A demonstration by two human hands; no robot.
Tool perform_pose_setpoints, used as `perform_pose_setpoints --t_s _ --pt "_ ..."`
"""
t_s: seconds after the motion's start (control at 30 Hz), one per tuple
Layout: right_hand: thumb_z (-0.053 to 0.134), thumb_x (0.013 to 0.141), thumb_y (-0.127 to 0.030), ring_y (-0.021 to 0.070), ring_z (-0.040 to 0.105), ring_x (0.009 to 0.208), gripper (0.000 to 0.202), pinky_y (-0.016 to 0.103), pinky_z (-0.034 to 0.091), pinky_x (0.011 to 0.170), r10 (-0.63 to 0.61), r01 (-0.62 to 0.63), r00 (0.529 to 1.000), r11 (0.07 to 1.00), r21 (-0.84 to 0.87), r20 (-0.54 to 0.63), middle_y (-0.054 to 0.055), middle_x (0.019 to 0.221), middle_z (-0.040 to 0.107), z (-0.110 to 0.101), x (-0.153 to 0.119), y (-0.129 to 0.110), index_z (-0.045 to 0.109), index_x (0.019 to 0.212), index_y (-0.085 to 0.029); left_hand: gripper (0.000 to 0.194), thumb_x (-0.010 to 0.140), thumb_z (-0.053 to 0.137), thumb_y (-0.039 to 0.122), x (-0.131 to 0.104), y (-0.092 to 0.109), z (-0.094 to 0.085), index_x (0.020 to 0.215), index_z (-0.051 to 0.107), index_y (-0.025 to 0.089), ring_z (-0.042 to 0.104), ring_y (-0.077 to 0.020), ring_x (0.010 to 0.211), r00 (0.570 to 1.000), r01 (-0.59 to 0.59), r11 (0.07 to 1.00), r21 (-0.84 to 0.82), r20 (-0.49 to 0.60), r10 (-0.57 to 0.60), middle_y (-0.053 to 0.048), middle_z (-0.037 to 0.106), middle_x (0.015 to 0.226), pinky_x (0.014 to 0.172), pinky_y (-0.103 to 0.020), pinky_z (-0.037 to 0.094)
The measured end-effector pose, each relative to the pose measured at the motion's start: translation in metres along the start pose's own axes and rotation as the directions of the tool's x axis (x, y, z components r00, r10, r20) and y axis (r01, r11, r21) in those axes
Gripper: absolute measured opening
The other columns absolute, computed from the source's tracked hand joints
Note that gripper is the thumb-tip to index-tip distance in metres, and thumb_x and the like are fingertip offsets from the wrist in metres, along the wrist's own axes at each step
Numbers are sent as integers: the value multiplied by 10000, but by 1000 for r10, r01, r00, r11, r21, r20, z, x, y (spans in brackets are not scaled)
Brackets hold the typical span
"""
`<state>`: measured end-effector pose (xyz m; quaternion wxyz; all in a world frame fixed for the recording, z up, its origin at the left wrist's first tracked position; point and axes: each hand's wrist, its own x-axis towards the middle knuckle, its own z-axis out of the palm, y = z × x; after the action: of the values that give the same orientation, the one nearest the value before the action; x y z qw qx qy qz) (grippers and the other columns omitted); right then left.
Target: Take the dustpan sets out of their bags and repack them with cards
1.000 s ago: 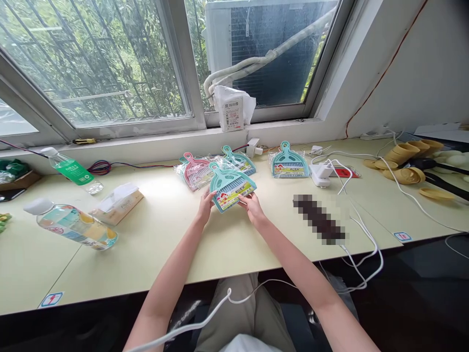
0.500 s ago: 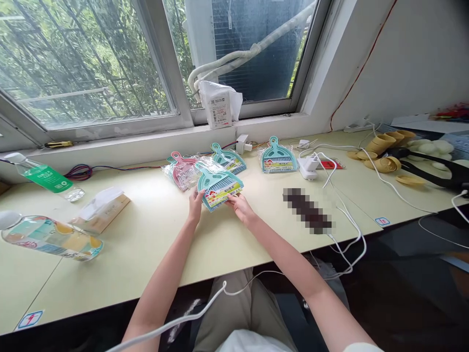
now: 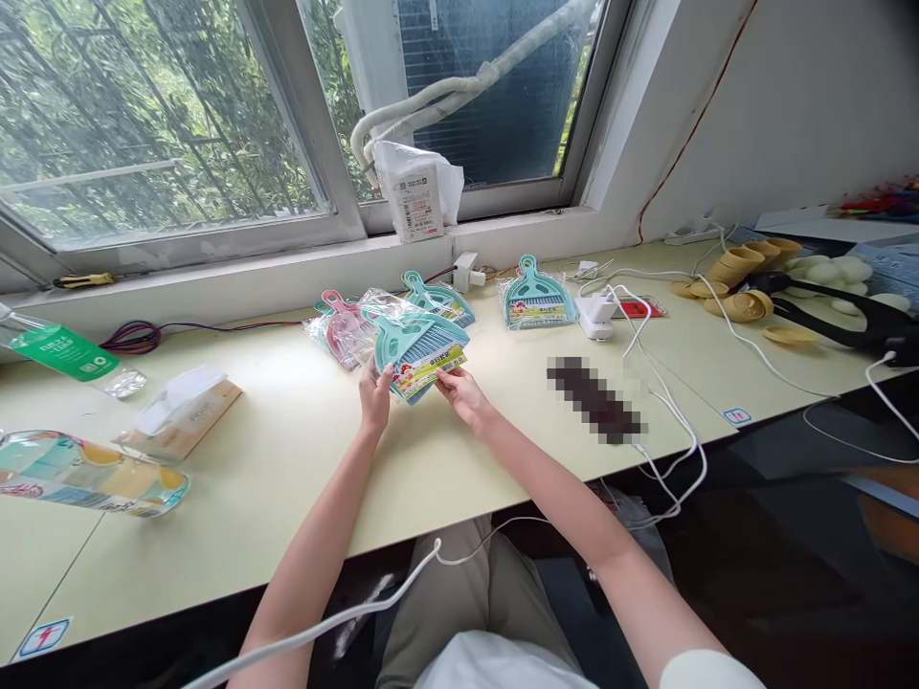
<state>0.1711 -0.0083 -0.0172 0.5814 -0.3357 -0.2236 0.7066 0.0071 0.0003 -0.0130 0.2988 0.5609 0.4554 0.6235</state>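
Note:
Between my two hands is a teal dustpan and brush set (image 3: 414, 346) with a yellow printed label, in clear plastic wrapping. My left hand (image 3: 374, 394) grips its lower left edge, fingers closed. At the lower right corner, my right hand (image 3: 463, 392) pinches the label edge. The set is tilted above the table. Just behind it lie a pink dustpan set (image 3: 340, 327), partly covered by the held one, and another teal dustpan set (image 3: 439, 299). A further wrapped teal dustpan set (image 3: 536, 295) lies apart to the right.
On the left are a green-labelled bottle (image 3: 64, 354), a patterned bottle (image 3: 93, 471) and a tissue pack (image 3: 183, 411). A white charger (image 3: 597, 314) with cables, a blurred dark object (image 3: 595, 400) and tan cups (image 3: 739, 268) are to the right. A window (image 3: 144, 124) stands behind the table.
The held teal dustpan set has turned slightly, its right end tipping up. Both hands still hold it. The whole view has shifted a little, moving the scene leftward.

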Motion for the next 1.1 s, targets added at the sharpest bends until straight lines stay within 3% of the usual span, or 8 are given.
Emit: perform_pose_setpoints --t_s 0.17,0.47,0.53,0.7,0.87,1.0,1.1 --pt "668 731 -103 143 663 908 174 301 517 948 24 -24 998 1000 3 59 9 939 699 -1 0 -6 589 858 -192 462 817 569 431 1 2 -1 1209 565 187 603 -239 1004 999 14 997 -82 31 -12 -86 641 1098 826 -325 498" --pt "650 741 -86 129 663 904 187 260 527 907 -14 14 994 1000 5 107 9 949 699 -7 6 -9 580 874 -197 541 752 651 409 1 0 -4 1237 539 196 622 -219 891 985 138 980 -143 123 -121 -88 632 1091 589 -233 493" --pt "662 736 -103 147 668 914 208 285 545 883 -18 17 990 1000 4 143 15 942 702 -8 7 -10 564 889 -204 553 744 659 393 -1 3 -3 1248 528 206 619 -231 926 981 162 974 -161 137 -140 -87 630 1106 612 -243 496" --pt "690 709 -123 183 680 883 249 337 567 849 -58 63 986 998 -22 156 27 909 708 -9 7 -9 561 908 -197 501 768 619 318 -4 12 0 1253 515 253 547 -247 1142 960 266 903 -337 176 -217 -61 595 1229 852 -312 475" --pt "713 683 -145 199 682 870 253 358 566 847 -95 103 986 993 -57 135 43 907 706 -5 5 -2 577 894 -181 398 785 574 333 -3 12 -4 1154 577 184 604 -266 1055 879 475 722 -503 304 -367 -75 669 1088 870 -368 478" --pt "723 671 -170 196 683 850 249 358 571 835 -119 131 983 988 -82 139 41 891 707 -1 3 1 583 876 -177 345 799 572 336 -4 8 -7 1084 608 144 632 -262 1000 770 638 594 -491 432 -470 -89 689 1039 856 -374 494" --pt "722 670 -179 197 680 868 256 357 570 837 -154 163 982 983 -85 108 41 893 706 -1 4 0 589 889 -178 304 799 583 286 -6 9 -6 1054 628 126 629 -248 1017 720 691 571 -444 497 -485 -96 686 1066 874 -350 491"
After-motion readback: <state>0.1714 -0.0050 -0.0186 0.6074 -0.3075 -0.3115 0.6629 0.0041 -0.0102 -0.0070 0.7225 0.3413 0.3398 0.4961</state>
